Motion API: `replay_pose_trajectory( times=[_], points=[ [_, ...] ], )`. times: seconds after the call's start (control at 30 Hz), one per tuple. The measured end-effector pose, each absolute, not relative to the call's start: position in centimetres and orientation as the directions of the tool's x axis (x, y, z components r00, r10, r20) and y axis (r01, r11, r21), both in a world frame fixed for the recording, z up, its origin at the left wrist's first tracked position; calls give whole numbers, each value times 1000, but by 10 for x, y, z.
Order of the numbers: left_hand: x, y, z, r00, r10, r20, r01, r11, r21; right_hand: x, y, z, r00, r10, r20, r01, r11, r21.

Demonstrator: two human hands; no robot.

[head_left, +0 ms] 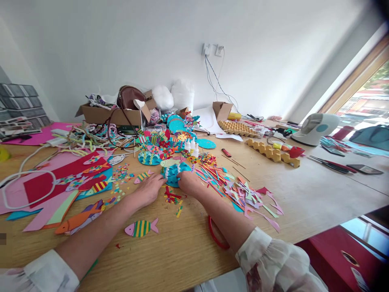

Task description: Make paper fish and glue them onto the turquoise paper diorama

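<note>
A bright blue craft piece (173,175), bumpy like painted egg carton on a round base, lies on the table between my hands. My left hand (152,188) has its fingers closed at the piece's left edge. My right hand (190,182) is curled over the right side, its fingertips partly hidden. Just left of them is a small striped paper fish (142,177). Nearer to me lies a pink fish with green and yellow stripes (141,228). Red and yellow paper strips (172,195) are scattered right in front of the blue piece.
White squeeze bottles (192,148) stand behind my hands, beside a heap of paper fish (158,140). Paper scraps (247,194) spread to the right, near a cut egg carton strip (272,153). A red ring (215,235) lies under my right forearm. Coloured sheets (57,178) cover the left.
</note>
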State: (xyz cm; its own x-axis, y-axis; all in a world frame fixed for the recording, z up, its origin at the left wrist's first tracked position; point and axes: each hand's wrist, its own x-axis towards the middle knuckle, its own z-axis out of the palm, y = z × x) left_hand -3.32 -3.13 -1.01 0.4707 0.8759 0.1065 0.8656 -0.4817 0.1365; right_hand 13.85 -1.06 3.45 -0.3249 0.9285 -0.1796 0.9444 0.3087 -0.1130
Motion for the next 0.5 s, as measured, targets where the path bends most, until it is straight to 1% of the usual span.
replay_pose_trajectory(
  times=[0.33, 0.5],
  points=[
    [-31, -29, -6, 461, 885, 64, 877, -465, 123, 137, -13, 37, -324, 931, -171, 945, 310, -104],
    [-28, -30, 1, 465, 884, 47, 874, -467, 135, 137, -14, 39, -328, 927, -180, 944, 314, -105]
  ],
)
